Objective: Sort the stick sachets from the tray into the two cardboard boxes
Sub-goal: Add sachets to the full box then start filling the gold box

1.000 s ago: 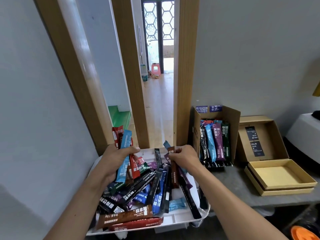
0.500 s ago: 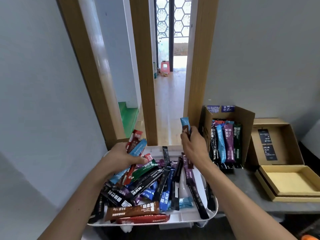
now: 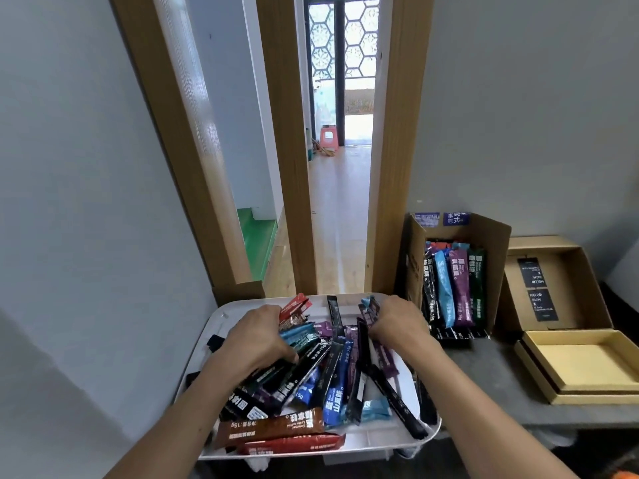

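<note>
Right hand (image 3: 397, 324) lowered to tray (image 3: 221, 324) under it | it and left hand (image 3: 256, 340) each grip sachets (image 3: 294, 307) | likely light, slippery, bendy; pinch mid-length

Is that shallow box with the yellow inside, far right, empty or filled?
Empty: the shallow box shows only its bare yellow floor. The sorted sachets stand in the taller cardboard box left of it.

Forearms reaching forward, left hand (image 3: 257, 340) grips stick sachets (image 3: 294, 307), right hand (image 3: 397, 323) pinches more, knuckles up
</note>
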Motion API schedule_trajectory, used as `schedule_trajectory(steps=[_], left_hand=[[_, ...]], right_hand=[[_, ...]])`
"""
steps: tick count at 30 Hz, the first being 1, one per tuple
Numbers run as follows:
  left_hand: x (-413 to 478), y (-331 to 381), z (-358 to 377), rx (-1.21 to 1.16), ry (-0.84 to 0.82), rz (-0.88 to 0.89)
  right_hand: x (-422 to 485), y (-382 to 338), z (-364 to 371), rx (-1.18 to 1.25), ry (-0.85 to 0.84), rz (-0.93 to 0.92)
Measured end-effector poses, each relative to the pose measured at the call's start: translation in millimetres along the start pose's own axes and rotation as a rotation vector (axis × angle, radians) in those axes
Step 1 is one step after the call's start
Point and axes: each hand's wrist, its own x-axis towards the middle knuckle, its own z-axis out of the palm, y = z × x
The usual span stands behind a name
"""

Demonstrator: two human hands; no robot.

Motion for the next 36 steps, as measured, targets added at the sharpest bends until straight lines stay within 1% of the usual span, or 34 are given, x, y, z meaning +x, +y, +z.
schedule_trajectory(steps=[2,5,8,10,12,14,17,19,21,23,28,32,34,36], left_hand=[[2,-4,-1,-0.041,0.002,-0.004],[4,-10,-8,-0.216,-0.030,-0.002],[7,-15,-25,-0.404,-0.007,-0.023],[11,-15,-33,-0.435,0.003,-0.057],[16,-15,-34,-0.404,-0.003,-0.049],[21,-14,-29,-0.310,-0.019,-0.001],[26,-9,-22,-0.144,-0.016,0.062],[29,-6,-18,-0.108,-0.030,0.091],[32,-5,-14,-0.089,-0.044,0.097],[34,-5,-12,-0.095,-0.038,0.080],[34,-10,-22,-0.274,0.032,0.015],[27,-23,-34,-0.410,0.072,-0.050],[21,-30,-37,-0.494,0.083,-0.068],[14,-36,-40,-0.610,0.113,-0.073]], right_hand=[[-1,-4,-11,0.031,0.006,0.031],[-6,-14,-21,0.079,0.035,0.020],[-9,-24,-26,0.103,0.031,-0.116],[-12,-29,-26,0.149,0.022,-0.188],[-16,-32,-22,0.221,0.007,-0.201],[-20,-33,-21,0.283,-0.054,-0.181],[-30,-34,-20,0.237,-0.180,-0.185],[-36,-33,-15,0.206,-0.230,-0.227],[-40,-34,-7,0.227,-0.288,-0.293],[-43,-34,2,0.187,-0.289,-0.378],[-46,-36,12,0.073,-0.240,-0.579],[-42,-40,12,-0.021,-0.192,-0.647],[-42,-40,8,-0.010,-0.193,-0.676],[-38,-38,1,0.075,-0.207,-0.671]])
